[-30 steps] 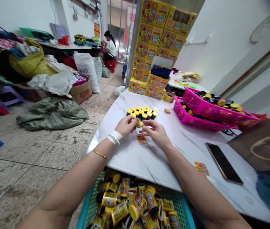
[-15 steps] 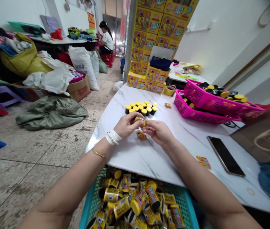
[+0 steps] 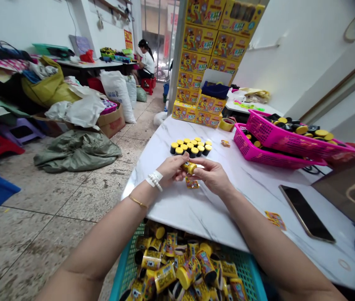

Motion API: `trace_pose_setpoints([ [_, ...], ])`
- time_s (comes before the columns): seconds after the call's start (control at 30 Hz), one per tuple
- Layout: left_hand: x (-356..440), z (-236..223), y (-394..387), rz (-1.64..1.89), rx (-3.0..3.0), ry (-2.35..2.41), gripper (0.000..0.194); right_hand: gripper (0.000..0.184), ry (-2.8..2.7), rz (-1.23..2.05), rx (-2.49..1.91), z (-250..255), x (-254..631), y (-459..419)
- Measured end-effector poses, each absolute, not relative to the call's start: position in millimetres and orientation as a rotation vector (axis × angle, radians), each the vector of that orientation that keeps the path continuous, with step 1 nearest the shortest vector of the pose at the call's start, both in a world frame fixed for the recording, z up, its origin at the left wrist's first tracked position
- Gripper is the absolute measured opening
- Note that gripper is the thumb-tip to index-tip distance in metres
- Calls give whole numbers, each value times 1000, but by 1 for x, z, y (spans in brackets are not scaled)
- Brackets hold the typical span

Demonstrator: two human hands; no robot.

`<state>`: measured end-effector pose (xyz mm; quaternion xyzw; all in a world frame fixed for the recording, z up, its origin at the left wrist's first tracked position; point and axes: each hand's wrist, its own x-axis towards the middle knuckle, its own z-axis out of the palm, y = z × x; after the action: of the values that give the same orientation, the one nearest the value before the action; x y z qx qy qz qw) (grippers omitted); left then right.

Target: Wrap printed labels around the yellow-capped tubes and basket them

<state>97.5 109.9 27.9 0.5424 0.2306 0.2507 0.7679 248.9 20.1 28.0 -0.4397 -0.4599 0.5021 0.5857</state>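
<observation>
Both hands meet over the white marbled table around one small yellow-capped canister (image 3: 190, 167) with a printed yellow wrap. My left hand (image 3: 174, 167) has its fingers closed round the body. From the other side, my right hand (image 3: 211, 173) pinches the capped end. Just below them a small stack of printed labels (image 3: 192, 183) lies on the table, partly covered by the fingers. Beyond the hands stands a tight group of black canisters with yellow caps (image 3: 190, 146). Under the table edge, a teal basket (image 3: 257, 276) is full of wrapped yellow canisters (image 3: 177, 267).
Two stacked pink baskets (image 3: 277, 156) of black and yellow parts stand at the right. A phone (image 3: 307, 213) and more labels (image 3: 275, 219) lie near my right forearm. Yellow boxes (image 3: 200, 62) are piled at the back. Another person (image 3: 146, 62) sits at a far table.
The canister has turned in my hands, so its yellow cap now points toward me and to the right. My right fingers, apart from it at first, have closed on it. The camera view has shifted slightly.
</observation>
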Motion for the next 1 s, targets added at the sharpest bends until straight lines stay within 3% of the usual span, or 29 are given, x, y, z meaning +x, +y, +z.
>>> trace_pose_setpoints([
  [0.27,93,36,106,490,1055,386,52,16,-975,935,-956,22,243,21],
  [0.43,92,41,105,466,1028,398,43,21,-1081,893,-973,23,250,22],
  [0.77,93,40,105,487,1263,792,57,10,-1248,854,-957,25,241,12],
  [1.0,89,45,107,418,1288,640,38,11,-1334,831,-982,27,246,14],
])
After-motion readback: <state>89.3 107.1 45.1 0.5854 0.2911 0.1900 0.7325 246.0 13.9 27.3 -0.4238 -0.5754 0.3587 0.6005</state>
